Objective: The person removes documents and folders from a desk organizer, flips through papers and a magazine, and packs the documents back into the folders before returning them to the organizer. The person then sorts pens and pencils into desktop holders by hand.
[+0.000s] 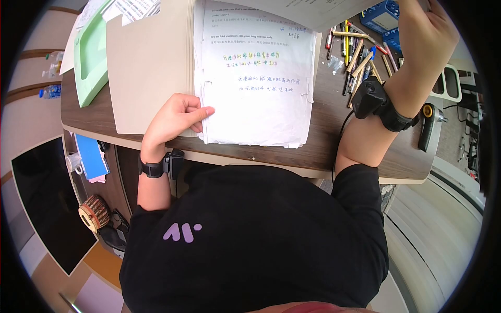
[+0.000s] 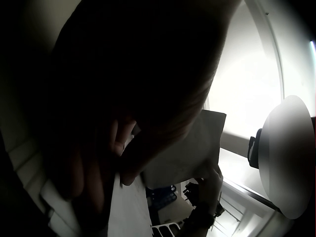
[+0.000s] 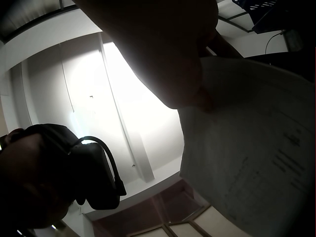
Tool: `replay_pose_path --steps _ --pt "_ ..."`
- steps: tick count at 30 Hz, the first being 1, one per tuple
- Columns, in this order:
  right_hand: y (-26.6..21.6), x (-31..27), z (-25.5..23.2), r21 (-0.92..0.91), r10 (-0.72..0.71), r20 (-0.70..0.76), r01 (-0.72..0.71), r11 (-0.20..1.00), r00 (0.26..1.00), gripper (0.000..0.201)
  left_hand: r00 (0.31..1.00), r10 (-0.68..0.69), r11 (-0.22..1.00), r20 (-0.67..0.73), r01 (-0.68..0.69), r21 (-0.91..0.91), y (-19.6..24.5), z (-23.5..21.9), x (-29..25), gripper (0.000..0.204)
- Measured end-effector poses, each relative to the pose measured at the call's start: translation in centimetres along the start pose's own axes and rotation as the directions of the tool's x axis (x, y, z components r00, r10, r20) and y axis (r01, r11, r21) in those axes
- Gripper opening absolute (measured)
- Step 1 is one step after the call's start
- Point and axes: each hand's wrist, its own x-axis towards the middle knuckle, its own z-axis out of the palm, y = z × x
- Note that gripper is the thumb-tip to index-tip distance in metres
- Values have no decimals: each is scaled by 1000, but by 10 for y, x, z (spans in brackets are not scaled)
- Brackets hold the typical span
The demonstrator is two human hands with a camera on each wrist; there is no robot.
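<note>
A stack of printed sheets with handwritten lines [image 1: 255,117] lies over the right part of an open beige folder [image 1: 146,68]. My left hand [image 1: 178,119] holds the stack's left edge, thumb on top and fingers beneath it. My right hand [image 1: 432,31] is raised at the upper right, pinching a lifted sheet [image 1: 334,11] by its edge. That sheet hangs tilted over the top of the stack. In the right wrist view, the raised sheet [image 3: 247,148] spreads out from the right fingertips, which are dark and partly hidden.
Several pencils and pens [image 1: 357,65] lie scattered right of the papers, near blue baskets [image 1: 381,18]. A light green tray [image 1: 88,68] stands at the left. A black-handled tool [image 1: 429,128] lies by the table's right edge. The wooden table's front edge [image 1: 250,159] runs close to the body.
</note>
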Motion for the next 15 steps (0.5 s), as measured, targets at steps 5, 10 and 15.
replay_pose_path --steps 5,10,15 --pt "1 1 0 24 54 22 -54 998 998 20 1000 5 998 0 -5 -62 5 2 -3 30" --pt "0 -1 3 -11 -11 -13 10 1000 1000 20 998 26 995 50 -21 -95 -4 -4 0 29" --pt "4 3 -2 -37 20 29 -19 999 999 20 997 16 994 72 -8 -110 -2 -8 0 27"
